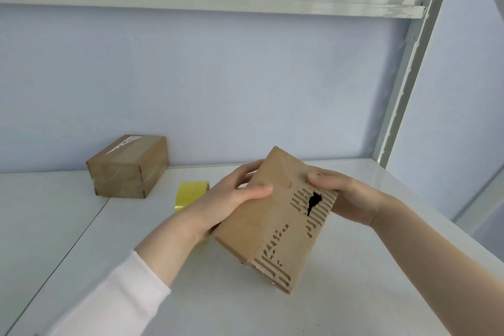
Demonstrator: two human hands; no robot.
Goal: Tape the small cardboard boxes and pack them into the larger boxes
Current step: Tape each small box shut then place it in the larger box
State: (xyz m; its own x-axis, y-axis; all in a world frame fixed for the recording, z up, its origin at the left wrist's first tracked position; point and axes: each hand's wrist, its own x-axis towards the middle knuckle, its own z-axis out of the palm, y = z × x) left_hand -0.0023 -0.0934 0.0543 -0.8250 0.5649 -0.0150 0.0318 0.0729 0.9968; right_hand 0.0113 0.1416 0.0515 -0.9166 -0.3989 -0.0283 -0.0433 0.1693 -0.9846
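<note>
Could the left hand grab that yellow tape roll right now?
Probably, once freed: the tape roll lies right beside the left hand with nothing between, but that hand grips the torn box.

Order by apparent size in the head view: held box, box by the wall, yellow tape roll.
1. Held box, but nearest the camera, so real rank unsure.
2. Box by the wall.
3. Yellow tape roll, partly hidden.

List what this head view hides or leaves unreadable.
- Head view: tape roll, lower part behind the left hand.
- Head view: right hand fingers, behind the held box.
- Head view: held box underside, turned away from the camera.
- Head view: label on the far box, print too small.
</note>
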